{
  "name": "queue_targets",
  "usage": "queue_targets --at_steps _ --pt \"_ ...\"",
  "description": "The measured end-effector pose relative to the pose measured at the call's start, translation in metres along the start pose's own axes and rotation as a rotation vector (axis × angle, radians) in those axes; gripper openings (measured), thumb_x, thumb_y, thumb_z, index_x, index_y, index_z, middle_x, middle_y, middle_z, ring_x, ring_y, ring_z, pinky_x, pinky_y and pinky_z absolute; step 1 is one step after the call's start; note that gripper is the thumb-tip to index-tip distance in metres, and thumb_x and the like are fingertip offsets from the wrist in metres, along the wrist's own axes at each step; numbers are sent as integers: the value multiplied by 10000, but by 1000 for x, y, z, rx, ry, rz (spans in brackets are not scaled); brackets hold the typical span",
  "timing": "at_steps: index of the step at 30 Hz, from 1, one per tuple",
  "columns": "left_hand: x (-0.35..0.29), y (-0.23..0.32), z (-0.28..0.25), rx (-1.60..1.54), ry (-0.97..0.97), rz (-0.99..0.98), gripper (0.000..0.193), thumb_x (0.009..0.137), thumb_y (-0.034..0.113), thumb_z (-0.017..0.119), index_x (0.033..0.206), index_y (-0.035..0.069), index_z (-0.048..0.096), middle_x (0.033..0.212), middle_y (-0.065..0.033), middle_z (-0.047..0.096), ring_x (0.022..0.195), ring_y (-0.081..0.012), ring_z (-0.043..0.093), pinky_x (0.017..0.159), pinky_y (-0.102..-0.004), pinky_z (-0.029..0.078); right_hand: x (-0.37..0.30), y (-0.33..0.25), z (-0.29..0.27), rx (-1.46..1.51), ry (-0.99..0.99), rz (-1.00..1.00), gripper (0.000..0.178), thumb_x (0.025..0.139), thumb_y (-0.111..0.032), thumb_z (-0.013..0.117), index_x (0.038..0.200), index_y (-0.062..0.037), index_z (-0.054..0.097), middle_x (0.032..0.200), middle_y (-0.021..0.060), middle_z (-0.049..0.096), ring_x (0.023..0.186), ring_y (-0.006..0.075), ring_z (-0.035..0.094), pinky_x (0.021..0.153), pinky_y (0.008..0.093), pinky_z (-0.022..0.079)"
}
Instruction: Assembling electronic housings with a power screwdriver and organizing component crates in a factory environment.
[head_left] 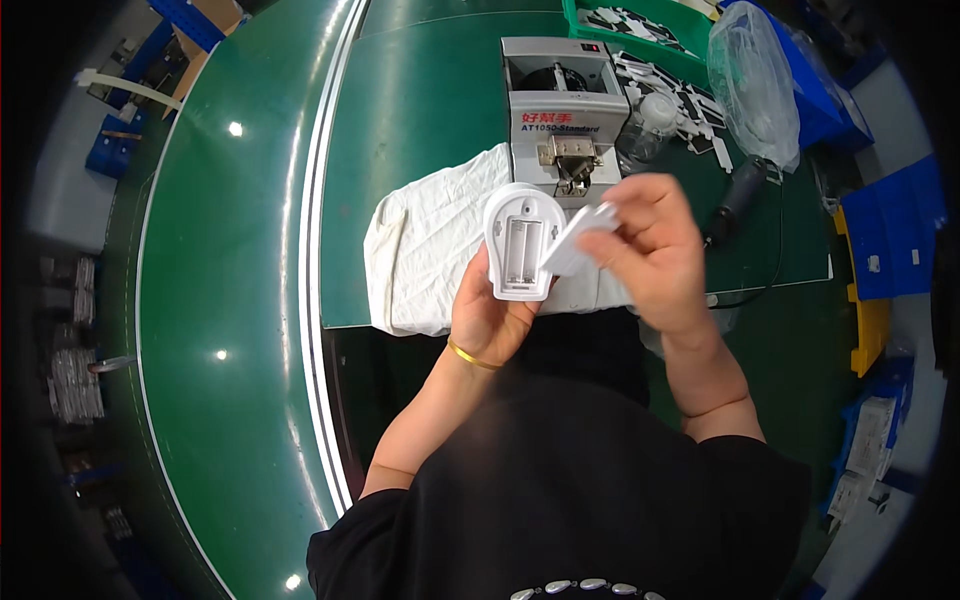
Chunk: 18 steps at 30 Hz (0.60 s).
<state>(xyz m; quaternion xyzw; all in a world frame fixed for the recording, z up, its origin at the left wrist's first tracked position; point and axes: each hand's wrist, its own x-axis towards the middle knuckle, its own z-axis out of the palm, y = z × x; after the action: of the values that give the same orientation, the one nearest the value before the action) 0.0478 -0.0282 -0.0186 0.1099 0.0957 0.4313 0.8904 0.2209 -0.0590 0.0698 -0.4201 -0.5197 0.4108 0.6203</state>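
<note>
My left hand (pixel 488 312) is closed around a white plastic device housing (pixel 504 204) with a rounded top. Its back faces up, showing a bare battery compartment (pixel 524 250) and a small hole above it. Between the thumb and fingers of my right hand (pixel 655 250) is a flat white cover (pixel 572 248), tilted, close to the housing's right side. Whether the cover touches the housing I cannot tell. Just beyond both hands stands a grey screw-feeding machine (pixel 545 118) with a metal fitting at its front.
A white cloth (pixel 430 245) lies on the green table under my hands. Right of the machine are a clear jar (pixel 645 135), strewn white and black strips (pixel 700 105) and a dark electric screwdriver (pixel 740 198) with a cord. Behind are a green bin (pixel 655 58) and a clear plastic bag (pixel 752 85).
</note>
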Motion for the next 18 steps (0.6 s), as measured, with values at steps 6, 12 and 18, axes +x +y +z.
queue_targets --at_steps 6,12,18 --pt "-1 -5 10 25 72 -6 432 1018 303 393 1313 -1 474 1287 -137 563 1171 -256 565 1014 -388 463 -7 10 17 -201 -102 -58 305 825 44 718 1095 9 580 909 75 678 795 85 628 694 215 489" --pt "-1 -6 3 98 74 13 489 1026 384 381 1376 46 431 1319 -92 551 1196 -216 553 985 -366 473 -10 13 7 -572 -163 -336 374 818 8 738 1162 24 593 1033 96 654 884 102 616 751 235 499" --pt "-2 -4 8 56 -12 -19 495 1029 367 381 1389 28 408 1341 -102 530 1222 -222 531 1023 -381 437 -13 18 19 109 -128 133 603 905 -67 637 1437 10 364 1384 144 436 1209 166 480 998 309 403"
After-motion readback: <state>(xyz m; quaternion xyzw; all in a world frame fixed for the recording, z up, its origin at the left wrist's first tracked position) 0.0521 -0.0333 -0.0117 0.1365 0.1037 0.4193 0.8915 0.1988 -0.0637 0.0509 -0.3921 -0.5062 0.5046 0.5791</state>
